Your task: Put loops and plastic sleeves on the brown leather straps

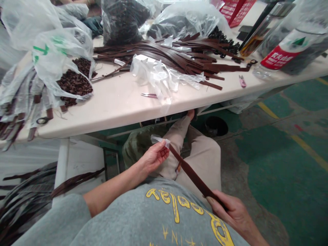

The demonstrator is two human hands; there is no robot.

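Grey T-shirt with yellow lettering (110, 218) fills the foreground. Left hand (153, 158) pinches the film-wrapped end of a long brown leather strap (194, 177) — right hand (228, 212) grips it lower down.

Loose brown leather straps (164, 56) and pink-handled snips (148, 95) on a white table (107, 109), among bulging plastic bags (123, 22)

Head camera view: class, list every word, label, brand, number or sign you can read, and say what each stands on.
"农夫山泉": on the red label of the plastic bottle.
Yellow lettering on the grey T-shirt: upside down, partly hidden, too unclear to read.
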